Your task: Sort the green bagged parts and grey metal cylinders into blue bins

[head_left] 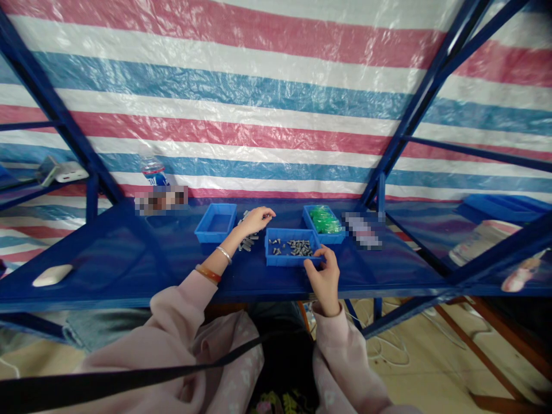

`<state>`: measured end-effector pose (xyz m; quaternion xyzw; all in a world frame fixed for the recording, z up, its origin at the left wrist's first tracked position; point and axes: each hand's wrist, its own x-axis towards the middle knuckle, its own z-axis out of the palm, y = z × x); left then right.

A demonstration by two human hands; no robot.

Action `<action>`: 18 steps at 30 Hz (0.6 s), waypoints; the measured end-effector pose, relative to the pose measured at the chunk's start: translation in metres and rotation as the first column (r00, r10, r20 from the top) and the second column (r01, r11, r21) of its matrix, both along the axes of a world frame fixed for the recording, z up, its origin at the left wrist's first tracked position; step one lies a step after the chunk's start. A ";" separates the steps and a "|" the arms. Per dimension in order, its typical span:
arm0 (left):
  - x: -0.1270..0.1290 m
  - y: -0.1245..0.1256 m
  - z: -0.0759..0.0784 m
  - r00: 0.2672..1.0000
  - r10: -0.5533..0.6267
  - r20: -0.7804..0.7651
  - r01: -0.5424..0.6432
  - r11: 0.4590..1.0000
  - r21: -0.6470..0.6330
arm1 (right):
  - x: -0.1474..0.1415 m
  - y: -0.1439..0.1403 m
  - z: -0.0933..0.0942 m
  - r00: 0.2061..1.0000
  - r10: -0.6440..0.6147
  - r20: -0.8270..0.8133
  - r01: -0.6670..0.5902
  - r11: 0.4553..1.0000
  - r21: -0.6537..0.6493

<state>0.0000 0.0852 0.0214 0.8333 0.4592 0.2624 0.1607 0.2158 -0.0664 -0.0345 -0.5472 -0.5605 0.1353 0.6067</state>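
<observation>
A blue plastic tray (287,260) holding several small metal screws (301,248) sits in front of me. My right hand (325,276) grips its right end, thumb at the front wall and fingers over the side. My left hand (257,220) is above the table just beyond the tray's left corner, its fingers bent and drawn together. Whatever is between those fingertips, if anything, is too small to make out. Partly hidden under my left hand and wrist lies a loose pile of grey metal pieces (246,243).
Left of the pile stands another blue tray (217,238). Behind the screw tray, a blue tray holds green plastic-wrapped items (325,220). A bottle (154,172) stands at the back left, and a white mouse-shaped object (52,275) near the front left. Blue frame posts (399,129) flank the table.
</observation>
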 end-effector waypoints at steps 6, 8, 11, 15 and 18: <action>-0.003 0.006 -0.018 0.957 0.096 -0.274 -0.056 0.987 0.150 | 0.000 0.000 0.000 1.000 0.003 -0.010 -0.003 1.000 0.002; 0.000 0.008 -0.025 0.944 0.098 -0.316 -0.049 0.986 0.159 | 0.000 0.000 0.000 1.000 0.003 -0.011 -0.003 1.000 0.005; 0.004 0.011 -0.035 0.937 0.104 -0.333 -0.055 0.987 0.154 | -0.001 0.000 0.001 1.000 0.001 -0.010 -0.001 1.000 0.003; 0.007 0.012 -0.037 0.941 0.097 -0.324 -0.044 0.985 0.167 | 0.000 0.000 0.003 1.000 -0.001 -0.001 0.001 1.000 0.002; 0.007 0.009 -0.032 0.945 0.066 -0.320 -0.006 0.982 0.186 | 0.000 0.000 0.002 1.000 0.001 0.009 -0.001 1.000 -0.001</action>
